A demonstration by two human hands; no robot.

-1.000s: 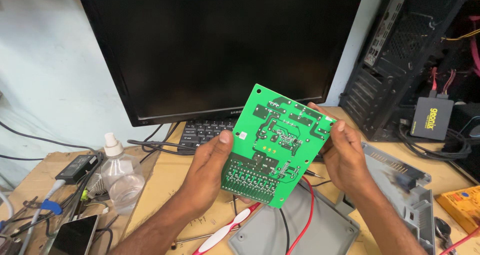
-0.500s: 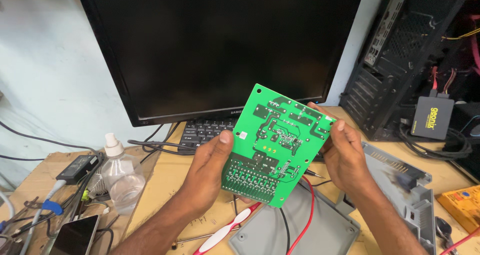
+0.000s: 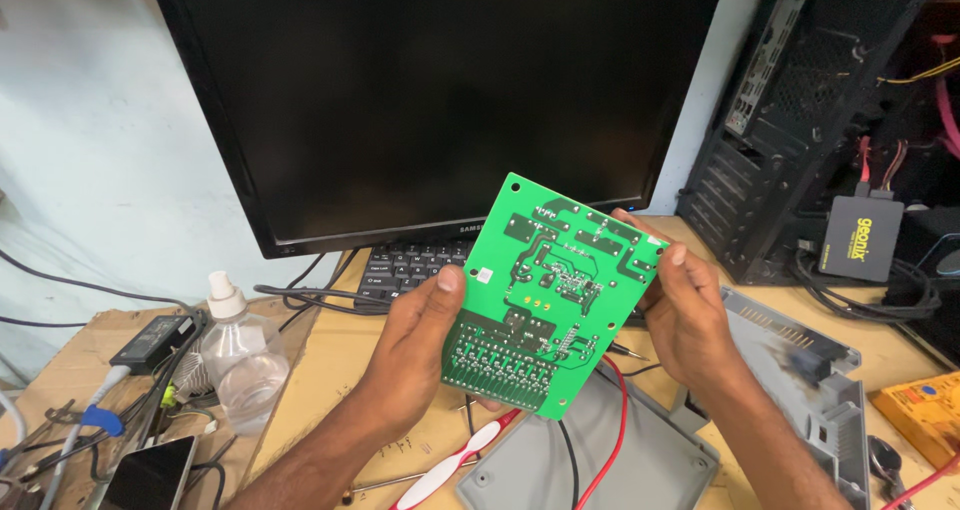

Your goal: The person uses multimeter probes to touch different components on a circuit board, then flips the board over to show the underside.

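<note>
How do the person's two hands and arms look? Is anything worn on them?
The left hand and the right hand are both bare: no gloves, rings, watch or wristband show. The forearms are bare too, with no sleeve in view down to the picture's edge. The fingernails are short.

Both hands raised, L hand (image 3: 420, 345) & R hand (image 3: 690, 315) fingers curled, thumbs forward.
</note>
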